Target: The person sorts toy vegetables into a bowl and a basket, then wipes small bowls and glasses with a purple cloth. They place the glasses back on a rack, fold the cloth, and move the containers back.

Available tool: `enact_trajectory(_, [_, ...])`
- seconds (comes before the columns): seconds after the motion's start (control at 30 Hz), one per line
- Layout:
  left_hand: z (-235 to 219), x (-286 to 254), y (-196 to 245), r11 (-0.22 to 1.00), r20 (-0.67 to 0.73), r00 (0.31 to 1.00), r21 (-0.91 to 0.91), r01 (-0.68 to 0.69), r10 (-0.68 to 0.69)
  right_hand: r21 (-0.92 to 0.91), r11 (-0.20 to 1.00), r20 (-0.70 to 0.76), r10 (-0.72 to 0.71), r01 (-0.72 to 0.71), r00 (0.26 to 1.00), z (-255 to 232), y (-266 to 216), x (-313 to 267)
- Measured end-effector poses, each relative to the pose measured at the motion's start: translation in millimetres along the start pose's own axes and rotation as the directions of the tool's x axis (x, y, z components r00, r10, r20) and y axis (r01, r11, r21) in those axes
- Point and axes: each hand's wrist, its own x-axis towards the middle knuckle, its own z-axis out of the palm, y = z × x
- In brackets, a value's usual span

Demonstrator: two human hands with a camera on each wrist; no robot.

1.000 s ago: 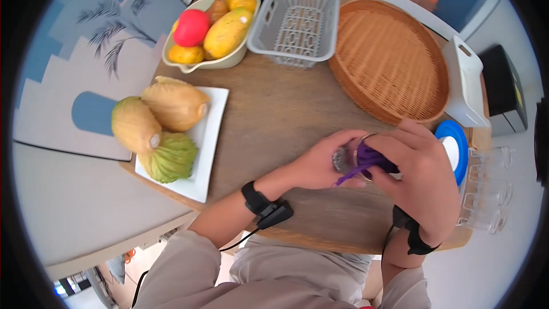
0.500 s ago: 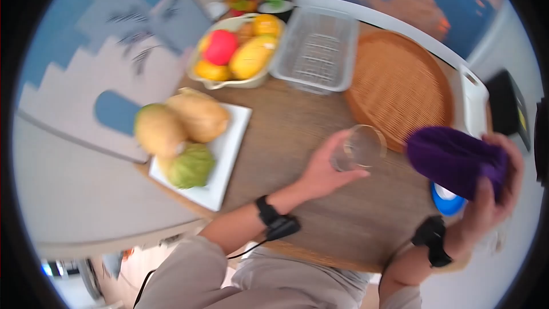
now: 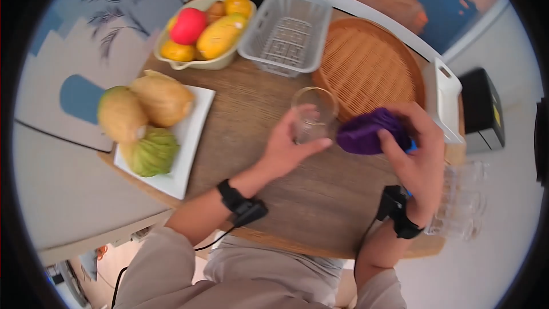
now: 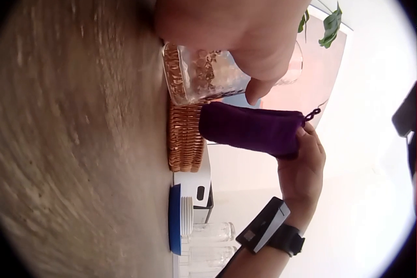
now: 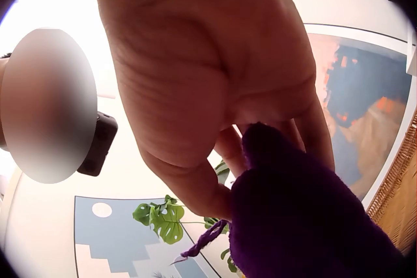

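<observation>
My left hand [image 3: 281,151] grips a clear drinking glass [image 3: 312,126], thumb on the near side and fingers on the far side. The glass has a thin gold-coloured rim and, in the left wrist view, a patterned wall. To its right, my right hand [image 3: 422,157] pinches a dark purple drawstring pouch [image 4: 251,128] by its cord end. The pouch points its other end toward the glass, a short way off in the head view. A twisted cord [image 5: 205,240] hangs out beside the thumb in the right wrist view.
Behind the hands stand a round wicker tray [image 3: 372,60], a grey plastic basket [image 3: 317,34] and a bowl [image 3: 229,60] of fruit. A white plate [image 3: 194,137] with large fruits lies left. On the right are a white holder [image 3: 443,100] and a rack with glasses [image 3: 466,203].
The pouch was bunched at the glass's mouth a second ago, then swung well out to the right. Now the right hand has brought it back toward the glass. The left hand keeps its grip.
</observation>
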Motion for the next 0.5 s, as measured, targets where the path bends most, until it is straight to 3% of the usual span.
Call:
enact_trajectory(0.1, [-2,0,9,0.997,0.017,0.998,-0.031,0.066,-0.065,-0.017,1.000,0.038,0.023,-0.023,0.999,0,2,2])
enact_trajectory(0.2, [-2,-1,17,0.991,0.047,0.996,0.111,0.074,-0.080,-0.139,0.989,0.172,0.066,-0.043,0.983,-5,-1,1])
enact_trajectory(0.33, [-2,-2,15,0.982,0.098,0.994,0.187,0.020,-0.039,-0.198,0.974,0.424,0.190,-0.115,0.886,-10,11,-5])
enact_trajectory(0.5, [0,-5,18,0.976,0.164,0.983,0.212,0.043,-0.079,-0.330,0.921,0.496,0.354,-0.205,0.793,-14,22,-11])
